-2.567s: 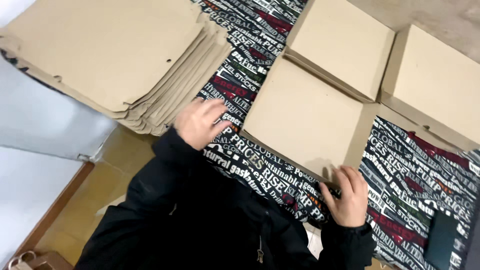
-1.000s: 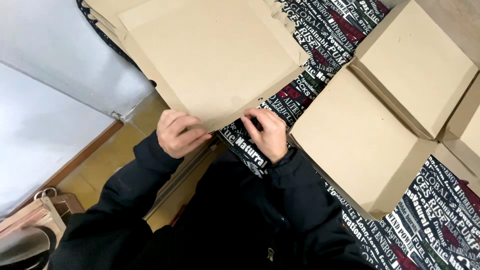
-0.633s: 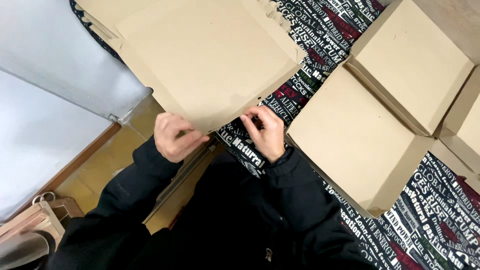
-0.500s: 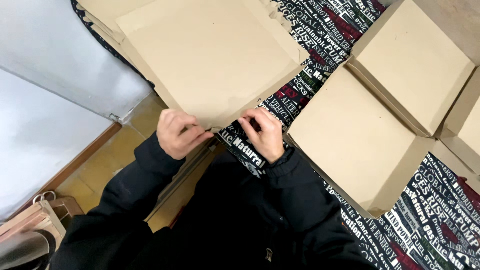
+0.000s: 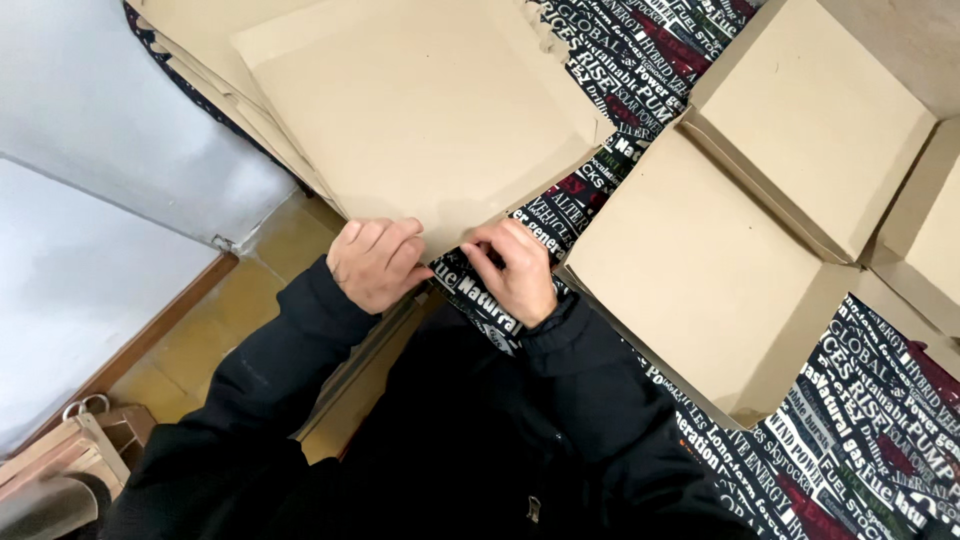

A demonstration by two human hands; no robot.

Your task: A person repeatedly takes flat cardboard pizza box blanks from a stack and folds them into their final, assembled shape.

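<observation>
Cardboard sheet (image 5: 420, 110) at both hands' fingertips

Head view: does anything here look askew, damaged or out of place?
Nothing is damaged or spilled. Both hands, left hand and right hand, pinch the near corner of the top cardboard sheet, which sits skewed on the stack of sheets. The folded boxes lie flat on the printed tablecloth.

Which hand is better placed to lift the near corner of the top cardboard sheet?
Probably the left hand: it already grips the top cardboard sheet at its near corner, while the right hand sits just off that corner.
</observation>
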